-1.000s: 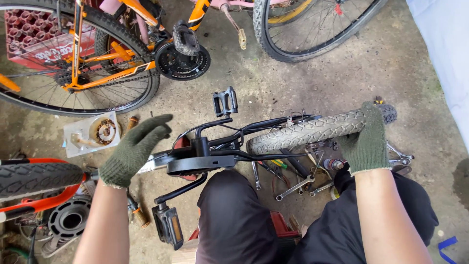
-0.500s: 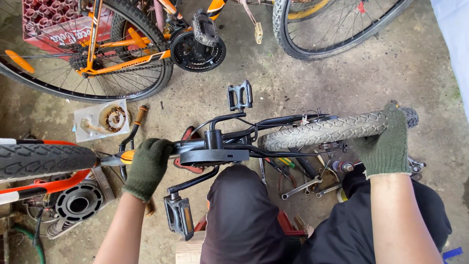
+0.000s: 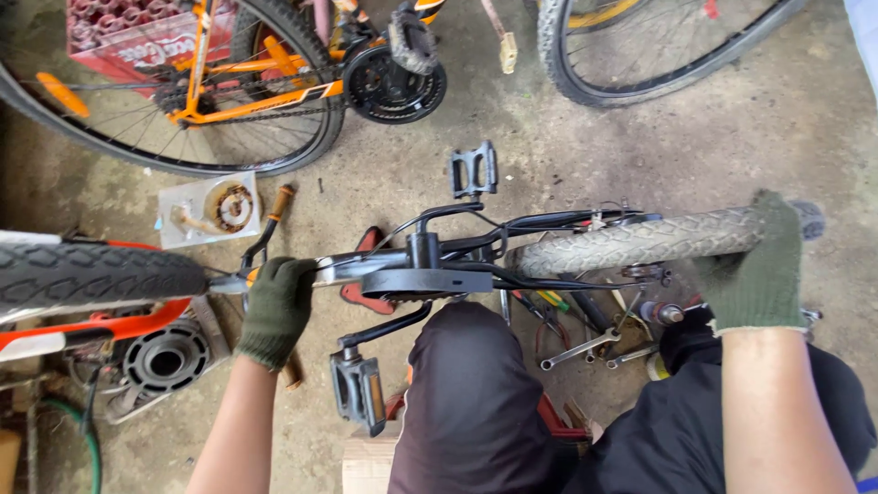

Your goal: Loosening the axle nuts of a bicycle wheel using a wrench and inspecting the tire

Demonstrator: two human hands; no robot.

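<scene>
An upturned bicycle lies across my lap, its black frame [image 3: 430, 265] running left to right. My left hand [image 3: 274, 306], in a green knit glove, grips the frame tube near the front. My right hand [image 3: 754, 270], gloved the same, rests over the grey knobbly rear tyre [image 3: 640, 240] and holds it. Two black pedals stick out from the crank, one far [image 3: 474, 171] and one near [image 3: 358, 391]. The front tyre [image 3: 91, 274] with an orange fork reaches in from the left.
An orange bicycle [image 3: 238, 87] stands at the back left by a red crate [image 3: 119, 32]. Another wheel [image 3: 658, 46] is at the back right. Wrenches and pliers [image 3: 585, 338] lie on the concrete under the rear tyre. A hub part [image 3: 165, 361] sits at left, a small tray [image 3: 206, 210] behind it.
My left hand came down from open in the air and closed on the frame tube. The view shifted so the bicycle sits lower and more to the right; the right hand stayed on the tyre.
</scene>
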